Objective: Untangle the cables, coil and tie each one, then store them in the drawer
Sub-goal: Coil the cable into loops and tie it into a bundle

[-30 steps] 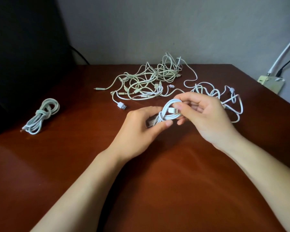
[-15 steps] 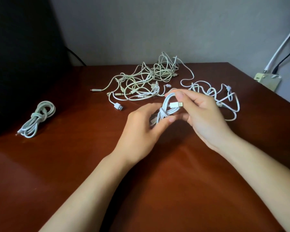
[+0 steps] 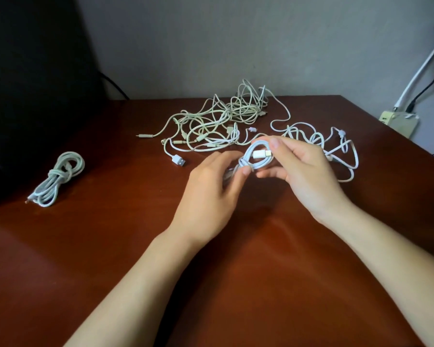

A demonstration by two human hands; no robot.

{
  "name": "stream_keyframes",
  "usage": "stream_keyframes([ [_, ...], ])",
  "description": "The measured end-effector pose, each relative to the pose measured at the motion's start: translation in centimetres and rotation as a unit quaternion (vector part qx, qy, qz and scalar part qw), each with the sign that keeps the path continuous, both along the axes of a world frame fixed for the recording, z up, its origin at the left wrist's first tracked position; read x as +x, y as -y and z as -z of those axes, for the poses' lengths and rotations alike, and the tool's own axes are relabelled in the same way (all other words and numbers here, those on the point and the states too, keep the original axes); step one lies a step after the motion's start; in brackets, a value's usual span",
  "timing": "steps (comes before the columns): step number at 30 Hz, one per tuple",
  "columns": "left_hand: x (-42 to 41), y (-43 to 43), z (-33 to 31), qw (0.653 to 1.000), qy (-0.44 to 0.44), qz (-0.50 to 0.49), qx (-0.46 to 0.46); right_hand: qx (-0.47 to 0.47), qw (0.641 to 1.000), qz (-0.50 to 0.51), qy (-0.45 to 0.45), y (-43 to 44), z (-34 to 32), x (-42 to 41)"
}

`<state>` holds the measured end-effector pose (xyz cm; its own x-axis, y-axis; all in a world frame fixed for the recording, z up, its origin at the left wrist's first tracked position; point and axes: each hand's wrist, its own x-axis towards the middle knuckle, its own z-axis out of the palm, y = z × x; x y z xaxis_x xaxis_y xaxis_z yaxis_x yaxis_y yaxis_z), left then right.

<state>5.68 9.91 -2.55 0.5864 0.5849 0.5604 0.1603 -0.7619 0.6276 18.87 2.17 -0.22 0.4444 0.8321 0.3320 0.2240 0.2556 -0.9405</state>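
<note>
A coiled white cable (image 3: 257, 160) hangs between both hands above the middle of the brown table (image 3: 110, 246). My left hand (image 3: 211, 189) pinches the coil's wrapped waist with thumb and fingers. My right hand (image 3: 303, 171) holds the coil's upper loop and its USB plug (image 3: 261, 154). Behind the hands lies a tangled pile of white cables (image 3: 218, 123), with a looser white cable (image 3: 336, 146) to its right. A finished, tied coil (image 3: 57, 177) rests at the table's left.
A dark object (image 3: 30, 83) stands at the back left against the grey wall. A power strip (image 3: 398, 121) with plugged cords sits beyond the table's right edge. No drawer is in view.
The plug end has come out through the coil's loop, held by my right fingers. Both hands stay almost in place; the camera view shifted slightly.
</note>
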Motion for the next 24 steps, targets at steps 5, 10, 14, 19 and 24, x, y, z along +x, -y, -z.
stream_keyframes([
  [5, -0.03, -0.13, 0.22, 0.997, 0.033, 0.022, -0.071, 0.005, 0.999, -0.041, 0.02, 0.19, 0.02, -0.28],
  [10, -0.08, -0.04, -0.16, 0.977, 0.076, 0.091, -0.175, 0.021, 0.997, -0.073, 0.01, 0.28, -0.16, -0.14],
  [14, -0.27, -0.24, -0.41, 0.964, 0.086, 0.137, -0.21, 0.033, 0.996, -0.088, -0.011, 0.4, -0.45, 0.07],
  [19, -0.32, -0.48, -0.22, 0.943, 0.091, 0.196, -0.253, 0.062, 0.994, -0.087, 0.03, 0.33, -0.03, 0.2],
  [24, -0.29, -0.45, -0.18, 0.933, 0.084, 0.214, -0.278, 0.073, 0.991, -0.062, 0.094, 0.45, 0.0, 0.63],
])
